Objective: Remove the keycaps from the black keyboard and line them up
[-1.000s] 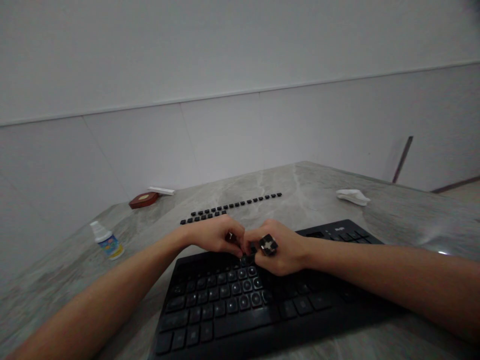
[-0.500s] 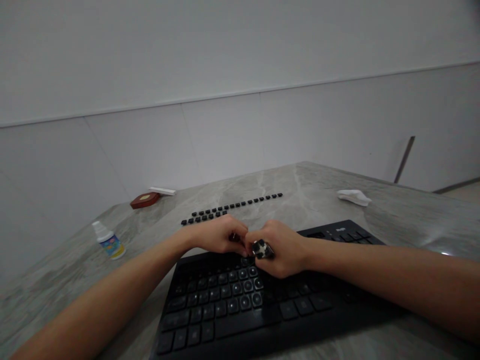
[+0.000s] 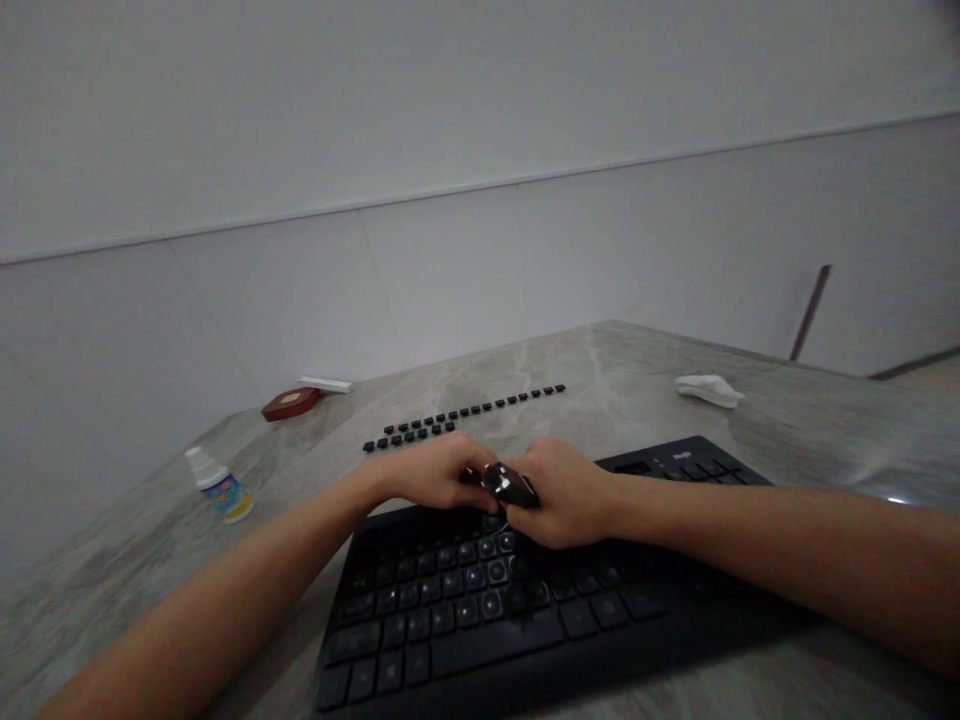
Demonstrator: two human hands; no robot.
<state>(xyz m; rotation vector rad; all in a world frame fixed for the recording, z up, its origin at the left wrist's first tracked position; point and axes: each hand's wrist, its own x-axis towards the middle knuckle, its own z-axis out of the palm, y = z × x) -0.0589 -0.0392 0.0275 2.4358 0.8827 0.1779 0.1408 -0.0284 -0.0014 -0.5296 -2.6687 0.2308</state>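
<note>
A black keyboard (image 3: 495,640) lies on the table below both my hands. My right hand (image 3: 566,490) is closed around the dark handle of what looks like a keycap puller (image 3: 514,486); its end has shiny metal spots, and a thin wire curves below it over the top keys. My left hand (image 3: 442,470) is pinched at the keyboard's back edge, its fingertips touching or very near the tool. What lies between those fingertips is hidden. Small black keycaps (image 3: 476,409) lie in two rows on the table behind my hands.
A white spray bottle (image 3: 219,486) with a blue and yellow label stands at left. Behind it are a reddish-brown box (image 3: 291,403) and a white strip (image 3: 325,384). A crumpled white cloth or tissue (image 3: 709,391) lies at right. A pale wall (image 3: 450,270) borders the grey table (image 3: 622,400).
My right hand has turned the puller, so its end now points left toward my left hand and more handle shows. My left hand has barely moved.
</note>
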